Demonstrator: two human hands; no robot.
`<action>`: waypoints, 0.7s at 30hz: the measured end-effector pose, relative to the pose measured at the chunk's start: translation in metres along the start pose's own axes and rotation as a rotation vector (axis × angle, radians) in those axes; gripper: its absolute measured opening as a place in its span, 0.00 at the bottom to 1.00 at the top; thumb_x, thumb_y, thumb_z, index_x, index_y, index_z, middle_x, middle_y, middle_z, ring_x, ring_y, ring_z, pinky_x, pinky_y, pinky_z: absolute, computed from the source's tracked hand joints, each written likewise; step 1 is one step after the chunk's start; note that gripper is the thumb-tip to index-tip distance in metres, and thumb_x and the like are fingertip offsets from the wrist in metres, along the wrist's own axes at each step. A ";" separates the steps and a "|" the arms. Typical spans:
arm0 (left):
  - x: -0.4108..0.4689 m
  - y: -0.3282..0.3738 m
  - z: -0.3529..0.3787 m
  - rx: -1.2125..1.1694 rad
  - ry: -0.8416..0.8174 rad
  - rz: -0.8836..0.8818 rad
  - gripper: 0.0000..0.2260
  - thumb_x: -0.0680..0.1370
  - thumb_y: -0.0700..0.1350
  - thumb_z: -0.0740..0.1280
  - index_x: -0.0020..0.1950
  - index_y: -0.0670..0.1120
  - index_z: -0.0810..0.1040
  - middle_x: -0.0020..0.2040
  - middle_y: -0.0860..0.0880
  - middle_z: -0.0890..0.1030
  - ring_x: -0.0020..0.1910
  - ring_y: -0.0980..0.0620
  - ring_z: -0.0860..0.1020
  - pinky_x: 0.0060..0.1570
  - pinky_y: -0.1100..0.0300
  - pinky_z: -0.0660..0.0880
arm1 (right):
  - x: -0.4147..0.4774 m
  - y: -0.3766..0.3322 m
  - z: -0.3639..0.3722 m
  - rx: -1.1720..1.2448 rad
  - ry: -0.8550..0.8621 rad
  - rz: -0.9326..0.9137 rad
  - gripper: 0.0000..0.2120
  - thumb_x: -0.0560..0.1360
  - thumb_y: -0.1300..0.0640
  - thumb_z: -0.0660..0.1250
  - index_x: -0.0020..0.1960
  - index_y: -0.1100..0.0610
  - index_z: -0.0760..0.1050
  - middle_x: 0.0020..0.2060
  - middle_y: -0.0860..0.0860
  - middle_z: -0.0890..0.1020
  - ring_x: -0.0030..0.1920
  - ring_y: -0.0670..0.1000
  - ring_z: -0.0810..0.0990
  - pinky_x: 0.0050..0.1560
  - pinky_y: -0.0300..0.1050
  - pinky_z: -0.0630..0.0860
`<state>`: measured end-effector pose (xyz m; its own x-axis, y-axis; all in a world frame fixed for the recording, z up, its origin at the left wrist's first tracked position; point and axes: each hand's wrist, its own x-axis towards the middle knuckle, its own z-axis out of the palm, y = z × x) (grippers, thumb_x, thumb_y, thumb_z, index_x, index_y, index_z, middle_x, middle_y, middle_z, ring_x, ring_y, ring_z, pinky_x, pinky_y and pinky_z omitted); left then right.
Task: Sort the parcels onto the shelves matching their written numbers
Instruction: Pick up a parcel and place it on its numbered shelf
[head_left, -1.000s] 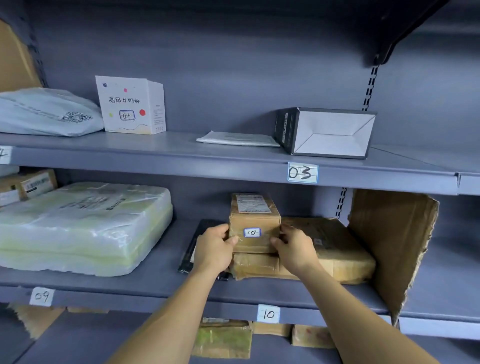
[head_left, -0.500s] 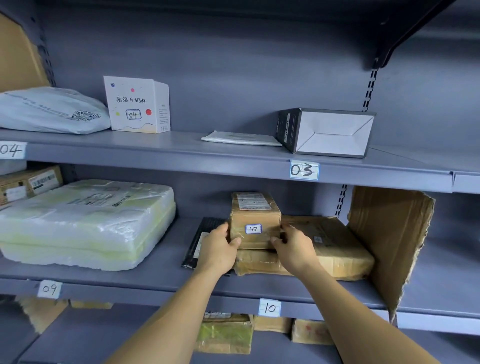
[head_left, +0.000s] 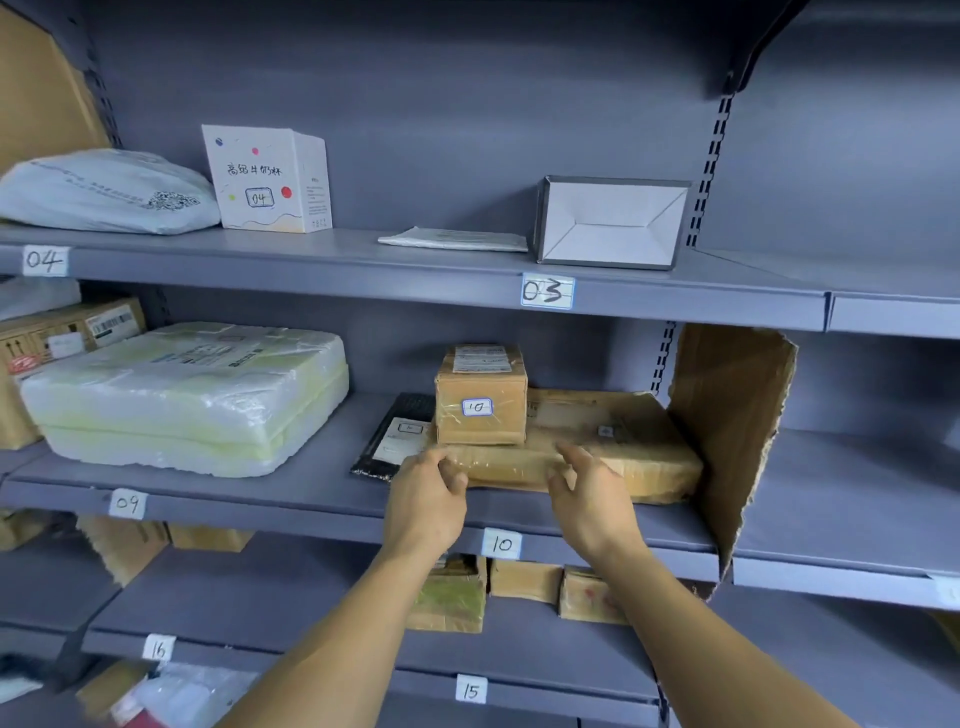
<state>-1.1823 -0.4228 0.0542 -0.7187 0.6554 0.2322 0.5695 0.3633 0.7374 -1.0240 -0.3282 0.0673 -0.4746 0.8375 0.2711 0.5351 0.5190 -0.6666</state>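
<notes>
Evidently the small box (head_left: 480, 402) marked 10 is where it belongs: it sits upright on a flat brown parcel (head_left: 613, 452), on the shelf (head_left: 311, 483) whose front tag (head_left: 501, 544) also reads 10. Its handwritten number faces outward, likely so it can be checked against the tag at a glance, and the broad parcel beneath gives it a steady base. The left hand (head_left: 423, 499) and right hand (head_left: 592, 499) hover just in front of the flat parcel, below the box, fingers loose and spread, holding nothing; whether they brush its front edge cannot be told. A torn cardboard sheet (head_left: 727, 426) stands at the right, seemingly as a divider between sections.
</notes>
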 end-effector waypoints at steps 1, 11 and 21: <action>-0.009 0.002 0.004 0.002 -0.010 -0.013 0.15 0.81 0.48 0.65 0.68 0.50 0.75 0.64 0.51 0.77 0.57 0.51 0.76 0.54 0.58 0.73 | -0.006 0.005 -0.002 0.015 -0.019 0.008 0.21 0.83 0.57 0.60 0.76 0.56 0.68 0.70 0.54 0.75 0.68 0.55 0.74 0.63 0.42 0.69; -0.101 0.035 0.035 0.136 -0.130 -0.069 0.17 0.82 0.51 0.62 0.71 0.49 0.74 0.66 0.48 0.78 0.61 0.46 0.78 0.58 0.56 0.75 | -0.064 0.059 -0.024 -0.027 -0.204 0.065 0.22 0.83 0.51 0.59 0.75 0.56 0.68 0.70 0.55 0.75 0.68 0.56 0.73 0.59 0.44 0.71; -0.159 0.047 0.079 0.171 -0.352 -0.022 0.19 0.82 0.52 0.62 0.72 0.47 0.72 0.70 0.49 0.75 0.68 0.49 0.73 0.62 0.60 0.70 | -0.116 0.114 -0.057 -0.143 -0.327 0.191 0.14 0.81 0.52 0.59 0.64 0.52 0.76 0.59 0.52 0.82 0.56 0.58 0.79 0.54 0.50 0.77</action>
<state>-1.0102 -0.4572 0.0013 -0.5676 0.8225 -0.0357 0.6352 0.4651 0.6166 -0.8682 -0.3569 -0.0003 -0.5418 0.8347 -0.0991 0.7164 0.3968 -0.5739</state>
